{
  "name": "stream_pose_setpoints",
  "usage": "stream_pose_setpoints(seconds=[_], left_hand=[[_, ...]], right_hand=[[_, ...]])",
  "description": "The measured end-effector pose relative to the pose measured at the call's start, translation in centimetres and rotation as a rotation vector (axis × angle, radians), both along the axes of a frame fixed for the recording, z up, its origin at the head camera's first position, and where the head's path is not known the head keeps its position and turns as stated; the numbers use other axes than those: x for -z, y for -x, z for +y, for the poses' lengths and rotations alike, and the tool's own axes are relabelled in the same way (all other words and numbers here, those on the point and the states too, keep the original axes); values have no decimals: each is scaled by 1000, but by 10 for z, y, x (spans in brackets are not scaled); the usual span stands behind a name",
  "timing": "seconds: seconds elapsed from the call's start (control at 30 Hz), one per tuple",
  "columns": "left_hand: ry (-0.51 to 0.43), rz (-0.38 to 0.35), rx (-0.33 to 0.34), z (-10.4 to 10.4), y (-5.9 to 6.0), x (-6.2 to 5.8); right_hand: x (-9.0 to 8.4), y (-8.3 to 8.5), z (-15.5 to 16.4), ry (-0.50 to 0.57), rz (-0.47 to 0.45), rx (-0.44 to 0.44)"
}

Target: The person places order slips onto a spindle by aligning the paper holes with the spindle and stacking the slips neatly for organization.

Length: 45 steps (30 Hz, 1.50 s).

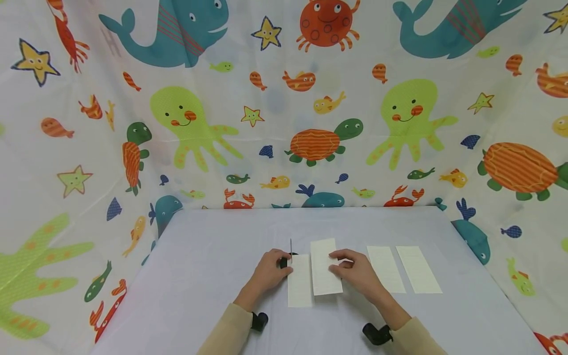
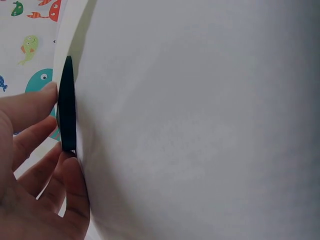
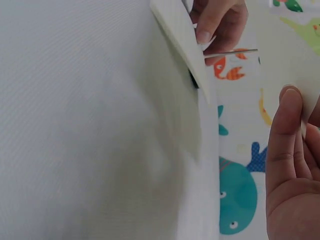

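Note:
Two cream paper strips lie side by side at the table's middle. My right hand point(image 1: 340, 264) pinches the right edge of the longer strip point(image 1: 323, 268), thumb point(image 3: 286, 135) pressed on it. The shorter strip point(image 1: 299, 283) lies just left of it, next to my left hand point(image 1: 278, 266). That hand grips small black-handled scissors point(image 1: 290, 252), whose thin blade points up. In the left wrist view the dark scissors point(image 2: 66, 107) sit between my fingertips point(image 2: 75, 195). The right wrist view shows a raised strip edge point(image 3: 180, 45) and the blade point(image 3: 232, 51) by my left hand's fingers point(image 3: 215, 20).
Two more cream strips point(image 1: 385, 268) point(image 1: 418, 269) lie flat to the right on the pale tablecloth point(image 1: 213, 256). Sea-animal printed curtains point(image 1: 284, 123) wall in the table at the back and both sides. Bare cloth spreads left of my left hand.

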<state>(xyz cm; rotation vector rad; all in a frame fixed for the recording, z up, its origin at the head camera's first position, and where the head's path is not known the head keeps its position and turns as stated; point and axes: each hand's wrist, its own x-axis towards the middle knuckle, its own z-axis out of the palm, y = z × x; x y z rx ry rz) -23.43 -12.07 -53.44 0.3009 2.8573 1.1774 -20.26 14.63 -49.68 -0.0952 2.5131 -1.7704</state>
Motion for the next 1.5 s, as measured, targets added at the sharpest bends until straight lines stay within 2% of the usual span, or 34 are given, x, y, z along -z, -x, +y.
stream_pose_setpoints(seconds=[0.4,0.7,1.07,1.27,1.5], left_hand=[[-14,6,0,1,-1,0],[27,30,6,1,0,3],[30,22,-8,2,0,-2],[-1,42,-24,2,0,-12],[-85,105,-81,1,-3,-32]], right_hand=[[-12,-3,-7,59,-1,-12],[-19,-3,-14,102,18,-13],[-26,-2,-20,125,39,-6],[-29,-3,-23,149,65,-5],[-26,-1,-29,187,115,-8]])
